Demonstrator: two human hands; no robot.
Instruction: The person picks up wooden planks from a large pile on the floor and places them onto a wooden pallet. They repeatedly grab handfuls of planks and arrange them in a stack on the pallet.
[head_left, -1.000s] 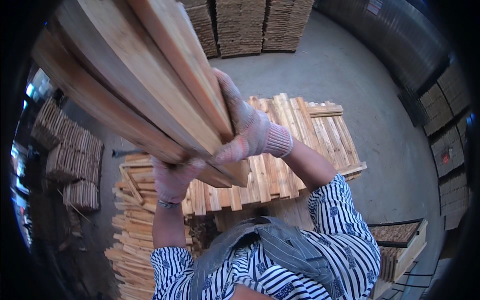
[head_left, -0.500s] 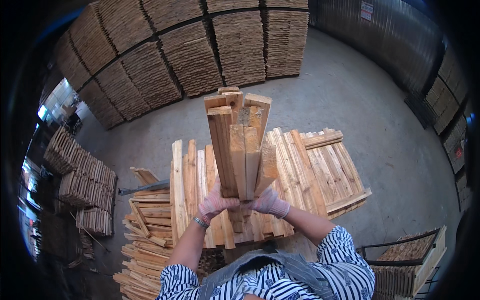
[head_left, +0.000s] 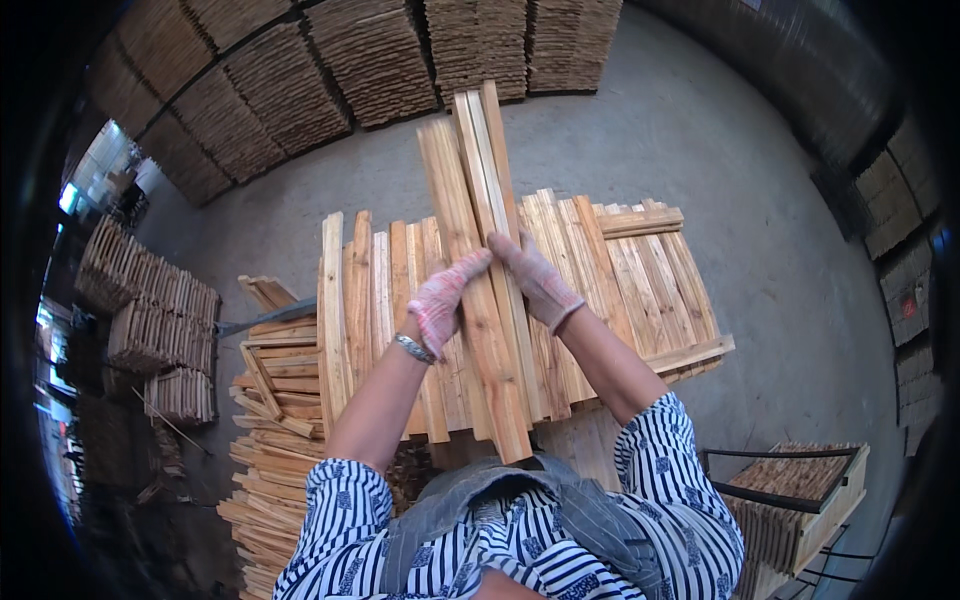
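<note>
Both my hands wear pale pink and white knit gloves. A bundle of wooden boards lies lengthwise between them, pointing away from me over the stack below. My left hand is wrapped on the bundle's left side, its thumb across the top. From the right, my right hand presses against the bundle with its thumb on top; its other fingers are partly hidden. The boards fan slightly apart at their far ends. Beneath them is a broad layer of boards lying side by side.
Loose boards are heaped in a pile at my lower left. Tall lumber stacks stand along the back. Smaller stacks are at the left. A strapped wood bundle stands at the lower right. Grey concrete floor surrounds the stack.
The bundle has tipped from upright, ends toward me, to lying nearly flat and pointing away. My hands have moved up in the view, and the whole view has shifted.
</note>
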